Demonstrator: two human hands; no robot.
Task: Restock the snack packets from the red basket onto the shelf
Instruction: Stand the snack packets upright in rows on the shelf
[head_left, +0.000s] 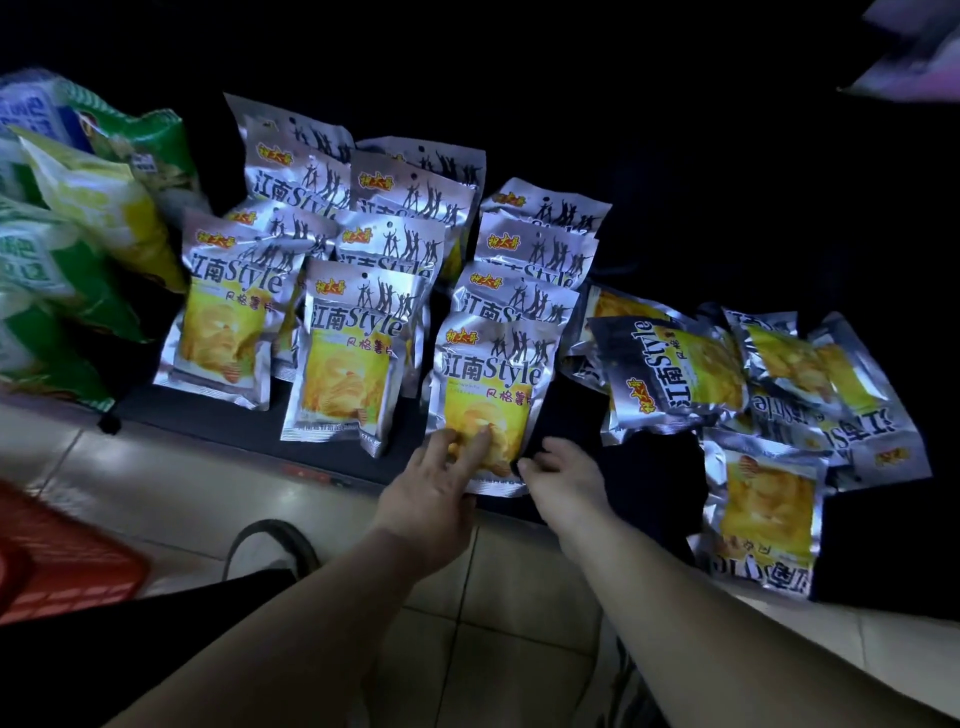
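— Where are the hands, from where you stand?

— Both are down at the near edge of the shelf (208, 413), on the front packet (488, 384) of the right-hand row. The left hand (434, 486) has its fingers (467, 441) laid on the yellow face near the bottom. The packet's bottom edge lies over the thumb side, so that hand holds the packet by its lower end.

— And the other one?

— The right hand (569, 478) is just beside it, fingers curled, tips touching the packet's lower right corner. Whether it pinches the foil or only touches it, I cannot tell.

— Is the packet standing?

— It leans back on the ones behind it, print upright, its bottom at the shelf's near lip.

— What else is on that shelf?

— Three rows of the same silver packets (358, 353) run from near to far, overlapping. To the right, a loose pile (779, 395) of them lies flat, turned every way, with one hanging over the near edge. At the far left stand green and yellow bags (88, 234).

— The basket?

— The red basket (62, 566) sits on the tiled floor (171, 483) at the near left, well apart from both hands. What is inside it I cannot see. A shoe (270, 545) shows between it and the left arm.
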